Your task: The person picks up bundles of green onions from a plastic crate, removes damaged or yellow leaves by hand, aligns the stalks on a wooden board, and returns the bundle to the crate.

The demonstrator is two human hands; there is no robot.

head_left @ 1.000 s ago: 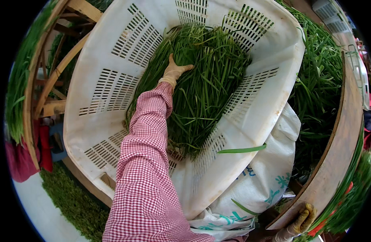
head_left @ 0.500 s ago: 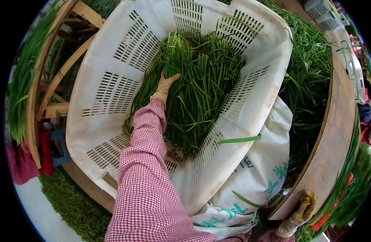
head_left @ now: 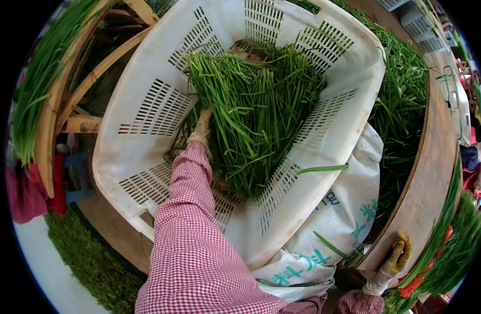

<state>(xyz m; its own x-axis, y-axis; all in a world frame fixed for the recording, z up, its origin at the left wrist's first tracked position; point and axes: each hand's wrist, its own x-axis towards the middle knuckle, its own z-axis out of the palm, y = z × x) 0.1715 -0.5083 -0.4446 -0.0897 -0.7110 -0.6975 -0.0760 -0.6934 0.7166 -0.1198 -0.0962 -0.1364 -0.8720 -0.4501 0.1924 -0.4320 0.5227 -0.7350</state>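
My left hand (head_left: 201, 129), in a tan glove, is down inside a large white slotted plastic basket (head_left: 126, 104). It is closed around the left side of a thick bunch of long, flat-leaved chives (head_left: 261, 110), and the leaves hide most of its fingers. The bunch slants up against the basket's far right part. Out at the lower right, my right hand (head_left: 394, 261), also gloved and stained brown, lies over the near end of a curved wooden board (head_left: 418, 204). Its fingers are curled together, with nothing visible in them.
A white woven sack (head_left: 350, 209) with printing lies beneath the basket's right side. More greens (head_left: 400, 115) fill the space before the board, and tied bunches (head_left: 455, 251) stand beyond it. At left are a wooden frame (head_left: 49, 115) and a green mat (head_left: 88, 261).
My left hand has sunk lower and gone behind the leaves, drawing the chives' far end toward me and baring some of the basket's bottom. My right hand stays by the board.
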